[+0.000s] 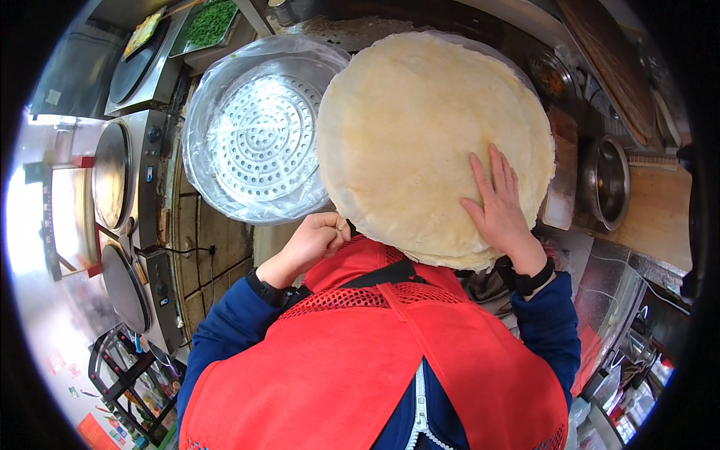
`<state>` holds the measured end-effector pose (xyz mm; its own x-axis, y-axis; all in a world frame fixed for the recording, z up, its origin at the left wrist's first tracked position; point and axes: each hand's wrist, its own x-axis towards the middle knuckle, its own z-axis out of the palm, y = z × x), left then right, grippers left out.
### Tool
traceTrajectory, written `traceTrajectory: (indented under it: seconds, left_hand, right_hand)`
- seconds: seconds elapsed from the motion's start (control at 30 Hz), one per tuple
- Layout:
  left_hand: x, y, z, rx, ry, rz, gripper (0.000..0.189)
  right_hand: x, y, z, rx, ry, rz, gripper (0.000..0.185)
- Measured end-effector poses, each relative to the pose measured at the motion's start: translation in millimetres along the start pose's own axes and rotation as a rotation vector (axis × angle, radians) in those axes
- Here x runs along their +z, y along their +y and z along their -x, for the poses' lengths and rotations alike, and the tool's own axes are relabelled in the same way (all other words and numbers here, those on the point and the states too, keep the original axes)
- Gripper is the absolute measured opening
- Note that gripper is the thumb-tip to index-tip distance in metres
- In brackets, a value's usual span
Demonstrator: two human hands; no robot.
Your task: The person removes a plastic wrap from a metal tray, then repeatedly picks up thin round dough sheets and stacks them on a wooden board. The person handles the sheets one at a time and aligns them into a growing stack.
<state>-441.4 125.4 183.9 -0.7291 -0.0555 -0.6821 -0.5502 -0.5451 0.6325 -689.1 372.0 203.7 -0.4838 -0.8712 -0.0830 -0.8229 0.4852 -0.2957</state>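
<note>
A stack of large, thin round flatbreads (416, 140) lies in front of me, pale with yellowish patches. On its lower right part my right hand (498, 205) rests flat, palm down and fingers spread. My left hand (318, 244) is curled at the lower left edge of the stack; its fingertips are bunched, and whether they pinch the edge of a flatbread cannot be told. Left of the stack, partly overlapped by it, is a round perforated metal steamer tray (264, 135) lined with clear plastic film.
Round griddles (111, 174) line the left side, with a spatula (135, 253) by the nearer one. A tray of chopped greens (211, 23) stands at the upper left. On the right are a metal bowl (610, 183), a wooden board (658, 208) and a rectangular container (561, 169).
</note>
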Motion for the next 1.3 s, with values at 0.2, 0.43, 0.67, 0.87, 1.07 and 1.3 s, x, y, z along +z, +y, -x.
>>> traceTrajectory:
  seconds: [0.2, 0.43, 0.67, 0.87, 1.07, 1.3]
  left_hand:
    - [3, 5, 8, 0.047, 0.024, 0.021, 0.012]
    - [-70, 4, 14, 0.245, 0.318, 0.084, 0.014]
    - [-284, 28, 40, 0.437, 0.939, -0.095, 0.045]
    - [-315, 48, 29, 0.5, 1.128, -0.953, 0.07]
    - [-203, 64, -25, 0.667, 0.787, -1.05, 0.055]
    - [-119, 79, -28, 0.36, 0.475, -0.5, 0.058]
  right_hand:
    - [-1, -4, -2, 0.008, -0.009, 0.006, 0.074]
    - [-8, 25, 2, -0.016, -0.023, -0.337, 0.057]
    - [-23, 86, 3, 0.437, 0.438, -0.481, 0.037]
    - [-18, 97, -16, 0.714, 0.296, -0.788, 0.037]
    - [-9, 100, -28, 0.533, 0.328, -0.38, 0.04]
    - [-44, 46, -38, 0.702, 0.253, -0.776, 0.025]
